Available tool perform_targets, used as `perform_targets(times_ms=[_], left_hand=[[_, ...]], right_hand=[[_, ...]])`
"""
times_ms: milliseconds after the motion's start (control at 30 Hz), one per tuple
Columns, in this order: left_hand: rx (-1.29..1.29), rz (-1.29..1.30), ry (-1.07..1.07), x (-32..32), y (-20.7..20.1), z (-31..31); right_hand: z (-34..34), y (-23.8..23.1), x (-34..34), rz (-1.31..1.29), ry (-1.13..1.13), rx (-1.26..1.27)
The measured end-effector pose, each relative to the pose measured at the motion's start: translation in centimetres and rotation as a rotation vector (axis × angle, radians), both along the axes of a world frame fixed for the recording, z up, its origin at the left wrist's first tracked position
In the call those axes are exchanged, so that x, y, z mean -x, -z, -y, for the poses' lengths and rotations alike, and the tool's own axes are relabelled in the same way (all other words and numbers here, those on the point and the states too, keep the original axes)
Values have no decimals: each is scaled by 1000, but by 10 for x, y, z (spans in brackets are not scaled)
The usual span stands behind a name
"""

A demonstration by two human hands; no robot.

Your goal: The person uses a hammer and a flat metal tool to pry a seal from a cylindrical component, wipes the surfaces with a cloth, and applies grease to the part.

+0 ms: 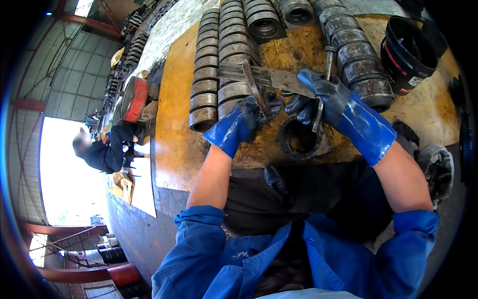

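My left hand (249, 117), in a blue and black rubber glove, is closed around the lower part of a thin, worn metal ring (254, 85), held up nearly edge-on. In my right hand (323, 97), gloved alike, is a flat brush (289, 82) with a broad plate and long thin bristles. The bristles point left and cross the ring; whether they touch it I cannot tell. A long bolt (329, 62) with a threaded lower end runs across my right palm; its link to the brush is hidden. Below the hands stands a flanged metal cylinder (299, 138) with its bore facing up.
Rows of metal rings (204, 74) lie across the stained yellow tabletop (174, 149), with another row of thick rings (361, 62) on the right. A black bucket (408, 57) stands at the far right. To the left, a person (102, 152) sits by a red round part (133, 99).
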State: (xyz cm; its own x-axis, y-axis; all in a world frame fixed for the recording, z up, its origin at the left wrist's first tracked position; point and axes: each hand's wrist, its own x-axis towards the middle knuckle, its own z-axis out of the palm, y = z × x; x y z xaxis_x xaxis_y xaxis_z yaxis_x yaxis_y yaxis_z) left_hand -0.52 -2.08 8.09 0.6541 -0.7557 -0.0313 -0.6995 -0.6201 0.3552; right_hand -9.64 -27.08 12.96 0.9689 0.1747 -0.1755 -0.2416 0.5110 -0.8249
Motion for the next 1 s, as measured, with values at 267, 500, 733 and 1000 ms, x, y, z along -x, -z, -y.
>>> perform_targets(times_ms=[267, 500, 733, 1000], left_hand=[[875, -534, -378, -51, 18, -59], [554, -207, -506, 13, -99, -10], [234, -110, -600, 21, -119, 42], [204, -232, -600, 1, -84, 29]], right_hand=[[12, 28, -18, 158, -74, -79], [-5, 33, -41, 177, -154, -159], [1, 32, -42, 288, -137, 30], [-7, 24, -14, 259, 3, 314]])
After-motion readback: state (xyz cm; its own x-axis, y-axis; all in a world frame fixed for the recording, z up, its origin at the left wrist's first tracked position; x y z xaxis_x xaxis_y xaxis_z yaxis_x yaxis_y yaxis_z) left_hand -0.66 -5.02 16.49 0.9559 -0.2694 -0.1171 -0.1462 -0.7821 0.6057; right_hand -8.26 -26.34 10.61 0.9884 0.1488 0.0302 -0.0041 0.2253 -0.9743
